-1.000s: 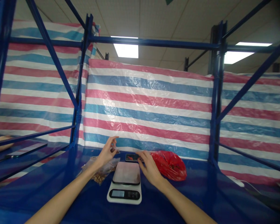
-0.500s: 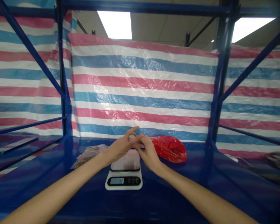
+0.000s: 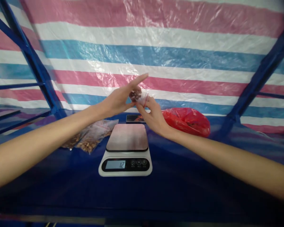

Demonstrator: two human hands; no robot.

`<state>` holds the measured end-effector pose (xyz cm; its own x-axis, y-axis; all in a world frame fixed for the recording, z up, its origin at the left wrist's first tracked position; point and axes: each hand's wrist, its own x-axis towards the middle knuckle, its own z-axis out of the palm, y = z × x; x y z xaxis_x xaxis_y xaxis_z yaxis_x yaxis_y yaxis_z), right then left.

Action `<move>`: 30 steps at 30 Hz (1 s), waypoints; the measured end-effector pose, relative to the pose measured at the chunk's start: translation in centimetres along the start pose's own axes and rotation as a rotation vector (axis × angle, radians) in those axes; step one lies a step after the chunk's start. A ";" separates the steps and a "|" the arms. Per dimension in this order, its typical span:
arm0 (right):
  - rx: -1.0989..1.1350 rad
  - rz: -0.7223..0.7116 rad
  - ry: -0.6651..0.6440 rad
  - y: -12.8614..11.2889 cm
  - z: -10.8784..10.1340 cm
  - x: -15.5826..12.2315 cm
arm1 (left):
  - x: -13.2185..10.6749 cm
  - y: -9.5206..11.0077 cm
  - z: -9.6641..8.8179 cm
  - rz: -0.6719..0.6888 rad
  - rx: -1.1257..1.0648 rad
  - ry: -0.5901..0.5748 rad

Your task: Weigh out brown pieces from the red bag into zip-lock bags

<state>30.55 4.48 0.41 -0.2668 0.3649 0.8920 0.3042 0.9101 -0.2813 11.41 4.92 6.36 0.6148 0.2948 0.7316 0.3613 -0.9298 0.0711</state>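
Note:
Above the far edge of a kitchen scale [image 3: 127,138], both hands meet at a small clear zip bag [image 3: 143,98] with a red seal line and dark pieces at its left end. My right hand [image 3: 155,117] pinches the bag near the seal between thumb and fingers. Around the filled end, my left hand [image 3: 120,97] has its thumb and curled fingers, while its index finger points out to the upper right. The scale has a bare plate, and its display [image 3: 115,164] seems to read 1.2.
Left of the scale lie clear zip bags [image 3: 91,138] of brown nut-like pieces. A red plastic bag [image 3: 188,121] sits behind my right forearm. Beyond the scale lies a phone-like dark slab [image 3: 135,118]. Blue rack posts [image 3: 248,82] and striped sheeting [image 3: 142,47] enclose the blue shelf [image 3: 180,176].
My view has tilted down and come closer to the scale. The small bag between my hands now shows clearly. The display reading differs, and the dark slab has come into sight.

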 end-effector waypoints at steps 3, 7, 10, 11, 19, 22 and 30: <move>0.070 0.092 -0.009 1.3 0.6 -0.4 | -0.3 -1.0 0.7 -0.026 0.009 -0.035; 0.074 0.089 -0.007 1.7 0.7 -0.9 | -0.8 -1.7 1.4 -0.067 -0.078 -0.061; 0.065 0.097 -0.002 1.7 0.4 -1.0 | -1.2 -1.2 1.4 -0.136 -0.219 -0.111; 0.075 0.109 -0.001 1.6 0.4 -1.0 | -1.3 -0.8 1.4 -0.164 -0.258 -0.121; 0.197 0.294 -0.019 -1.0 0.2 -1.8 | -2.8 2.9 1.4 -0.285 -0.425 -0.037; 0.213 0.409 0.012 -2.5 -0.3 -2.9 | -3.5 3.4 1.1 -0.275 -0.375 0.063; 0.155 0.445 0.197 -3.4 -1.2 -4.7 | -5.7 3.7 1.2 -0.232 0.176 0.130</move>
<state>31.89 -0.57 -2.35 0.0401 0.6935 0.7194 0.2055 0.6988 -0.6851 10.13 0.11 1.65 0.4110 0.4530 0.7911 0.6043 -0.7851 0.1357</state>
